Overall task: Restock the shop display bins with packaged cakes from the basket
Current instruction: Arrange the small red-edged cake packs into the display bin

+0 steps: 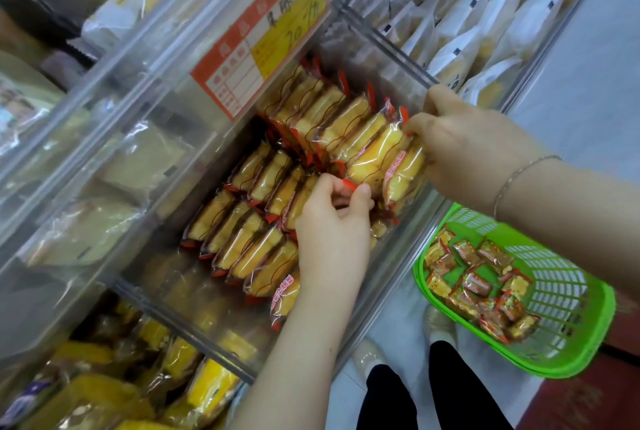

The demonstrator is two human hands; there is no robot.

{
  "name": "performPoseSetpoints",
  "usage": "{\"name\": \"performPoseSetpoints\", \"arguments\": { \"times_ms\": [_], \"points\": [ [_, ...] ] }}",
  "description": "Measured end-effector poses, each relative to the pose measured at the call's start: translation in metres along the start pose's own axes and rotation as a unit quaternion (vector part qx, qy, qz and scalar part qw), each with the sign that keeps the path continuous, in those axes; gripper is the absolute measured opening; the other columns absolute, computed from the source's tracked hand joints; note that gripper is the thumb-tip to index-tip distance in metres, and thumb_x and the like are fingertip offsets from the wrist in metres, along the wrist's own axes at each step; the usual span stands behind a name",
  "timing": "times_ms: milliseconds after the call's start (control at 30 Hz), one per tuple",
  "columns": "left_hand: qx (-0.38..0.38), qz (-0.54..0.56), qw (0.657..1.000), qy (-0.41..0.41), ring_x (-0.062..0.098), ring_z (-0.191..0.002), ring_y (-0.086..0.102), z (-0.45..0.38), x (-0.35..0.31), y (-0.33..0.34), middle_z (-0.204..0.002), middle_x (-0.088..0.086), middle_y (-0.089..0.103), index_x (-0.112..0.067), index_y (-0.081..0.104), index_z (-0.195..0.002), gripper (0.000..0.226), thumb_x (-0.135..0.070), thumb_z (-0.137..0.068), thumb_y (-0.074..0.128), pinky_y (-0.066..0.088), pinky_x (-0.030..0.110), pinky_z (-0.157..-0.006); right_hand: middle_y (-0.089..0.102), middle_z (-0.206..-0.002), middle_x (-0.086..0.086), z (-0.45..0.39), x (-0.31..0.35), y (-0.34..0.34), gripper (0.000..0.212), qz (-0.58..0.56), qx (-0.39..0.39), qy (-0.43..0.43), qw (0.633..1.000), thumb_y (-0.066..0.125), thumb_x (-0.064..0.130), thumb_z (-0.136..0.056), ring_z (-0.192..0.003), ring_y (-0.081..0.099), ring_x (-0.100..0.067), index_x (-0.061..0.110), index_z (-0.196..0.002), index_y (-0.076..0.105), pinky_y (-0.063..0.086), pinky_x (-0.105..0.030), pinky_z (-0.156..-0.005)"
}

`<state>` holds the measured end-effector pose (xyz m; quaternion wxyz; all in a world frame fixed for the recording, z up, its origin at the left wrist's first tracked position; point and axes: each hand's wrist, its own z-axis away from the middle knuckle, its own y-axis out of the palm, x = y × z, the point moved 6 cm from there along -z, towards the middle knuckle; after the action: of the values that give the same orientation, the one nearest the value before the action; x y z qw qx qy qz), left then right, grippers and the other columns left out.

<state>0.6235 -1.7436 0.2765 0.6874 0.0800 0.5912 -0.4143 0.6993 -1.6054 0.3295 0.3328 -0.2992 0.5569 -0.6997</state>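
A clear plastic display bin [388, 45] holds rows of yellow packaged cakes [263, 180] in clear wrappers with red ends, standing on edge. My right hand [464, 142] grips the near end of the upper row, fingers closed on a cake packet [377, 152]. My left hand [332, 232] reaches into the bin's middle and pinches the red edge of another packet [349, 185]. A green plastic basket [571, 294] sits low at the right with several small red and yellow packets [478, 284] inside.
An orange and yellow price card [263, 31] is clipped to the bin's far wall. Neighbouring bins hold white packets [485, 13] at the upper right, pale packets [86, 221] at the left and yellow ones [207, 391] below. My shoes [440, 325] stand on the floor.
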Motion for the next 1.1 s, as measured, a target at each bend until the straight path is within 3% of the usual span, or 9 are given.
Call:
{"name": "performPoseSetpoints", "arguments": {
  "times_ms": [100,233,300,400,500,700,867,967,1100],
  "points": [
    [0.037,-0.021,0.999,-0.006,-0.005,-0.075,0.067,0.003,0.005,0.001,-0.084,-0.01,0.069,-0.028,0.052,-0.083,0.016,-0.017,-0.09,0.062,0.06,0.028,-0.068,0.045,-0.11,-0.006,-0.002,-0.006,0.007,0.034,-0.04,0.044,-0.013,0.998,0.059,0.011,-0.082,-0.091,0.059,-0.034,0.013,-0.115,0.055,0.052,-0.041,-0.074],
    [0.1,-0.064,0.993,0.017,-0.019,-0.088,0.058,0.007,0.005,0.01,-0.094,-0.021,0.054,-0.034,0.034,-0.105,0.052,-0.021,-0.077,0.075,0.05,0.008,-0.065,0.045,-0.097,-0.005,0.006,0.005,0.01,0.04,0.073,-0.021,-0.007,0.997,0.061,0.011,-0.08,-0.058,0.055,-0.027,0.014,-0.103,0.028,0.03,-0.027,-0.04],
    [0.086,-0.086,0.992,0.026,-0.02,-0.085,0.056,0.007,0.0,0.01,-0.09,-0.024,0.052,-0.036,0.029,-0.109,0.064,-0.036,-0.072,0.08,0.046,0.005,-0.062,0.044,-0.098,-0.008,0.01,0.014,0.005,0.039,0.136,-0.061,-0.014,0.989,0.061,0.009,-0.077,-0.05,0.042,-0.022,0.012,-0.106,0.036,0.016,-0.023,-0.041],
    [0.034,-0.121,0.99,0.058,0.002,-0.078,0.064,0.002,-0.01,0.008,-0.084,-0.019,0.054,-0.034,0.033,-0.105,0.051,-0.04,-0.078,0.075,0.055,0.027,-0.07,0.04,-0.109,-0.014,0.01,0.016,-0.003,0.06,0.131,-0.078,-0.031,0.988,0.064,0.009,-0.075,-0.061,0.041,-0.023,0.014,-0.127,0.035,0.011,-0.023,-0.04],
    [0.015,-0.128,0.99,0.05,0.018,-0.085,0.065,-0.001,-0.01,0.014,-0.093,0.0,0.065,-0.03,0.033,-0.103,0.047,-0.037,-0.08,0.074,0.053,0.042,-0.078,0.027,-0.115,-0.011,0.002,0.011,0.004,0.066,0.02,-0.016,-0.045,0.999,0.062,0.007,-0.076,-0.071,0.038,-0.024,0.022,-0.132,0.029,0.027,-0.026,-0.043],
    [-0.01,-0.075,0.997,0.033,-0.009,-0.076,0.062,0.004,-0.003,0.021,-0.1,-0.003,0.061,-0.032,0.036,-0.095,0.048,-0.029,-0.076,0.08,0.044,0.003,-0.055,0.027,-0.115,-0.011,0.0,0.007,0.007,0.043,-0.008,0.0,-0.038,0.999,0.057,-0.003,-0.08,-0.057,0.04,-0.022,0.013,-0.119,0.049,0.038,-0.03,-0.049],
    [0.024,-0.185,0.982,0.006,0.016,-0.084,0.061,-0.008,-0.004,0.021,-0.095,0.001,0.063,-0.019,0.047,-0.095,0.047,-0.047,-0.073,0.077,0.048,0.026,-0.065,0.024,-0.117,-0.012,0.003,0.01,0.006,0.041,0.027,-0.017,-0.037,0.999,0.056,0.0,-0.082,-0.064,0.042,-0.022,0.016,-0.117,0.043,0.021,-0.029,-0.041],
    [0.035,-0.229,0.972,-0.032,0.013,-0.082,0.057,0.003,-0.007,0.015,-0.096,0.0,0.06,-0.021,0.047,-0.092,0.046,-0.052,-0.073,0.075,0.042,0.025,-0.063,0.025,-0.122,-0.013,0.011,0.012,0.001,0.044,0.033,-0.051,-0.018,0.998,0.054,0.007,-0.086,-0.084,0.048,-0.027,0.021,-0.126,0.041,0.027,-0.03,-0.048],
    [-0.074,-0.196,0.968,0.14,0.007,-0.062,0.052,0.046,-0.049,0.004,-0.074,-0.008,0.055,-0.027,0.046,-0.079,0.025,-0.037,-0.085,0.068,0.037,0.013,-0.055,0.037,-0.114,-0.014,0.031,-0.02,-0.015,0.058,-0.158,-0.151,-0.039,0.975,0.057,0.007,-0.079,-0.073,0.046,-0.027,0.022,-0.134,0.044,0.042,-0.034,-0.051]
  ]
}}
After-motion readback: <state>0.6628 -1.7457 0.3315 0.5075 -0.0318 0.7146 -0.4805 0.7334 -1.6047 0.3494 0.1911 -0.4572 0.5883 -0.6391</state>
